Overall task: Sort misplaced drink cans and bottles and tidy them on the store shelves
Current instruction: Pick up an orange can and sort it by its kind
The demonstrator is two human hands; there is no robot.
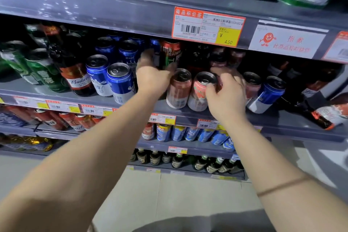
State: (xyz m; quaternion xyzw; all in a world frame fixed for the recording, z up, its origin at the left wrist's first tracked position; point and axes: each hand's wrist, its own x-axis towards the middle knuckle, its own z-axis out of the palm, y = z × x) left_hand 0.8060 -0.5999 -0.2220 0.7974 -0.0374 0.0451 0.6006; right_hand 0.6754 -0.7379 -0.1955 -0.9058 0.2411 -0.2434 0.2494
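Glossy red-green cylindrical can (170,53) gripped by left hand (152,77), right hand (226,90) clasping smooth pink can (201,90)

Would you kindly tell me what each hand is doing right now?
Left hand: closed on the dark red-green can.
Right hand: fingers on the pink can; firm grip cannot be told.

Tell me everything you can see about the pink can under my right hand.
The pink can is a pink-and-white metal can, white toward the base, with a silver pull-tab top. It stands upright at the shelf front, beside a similar can. The right hand grips its upper side, fingertips at the rim.
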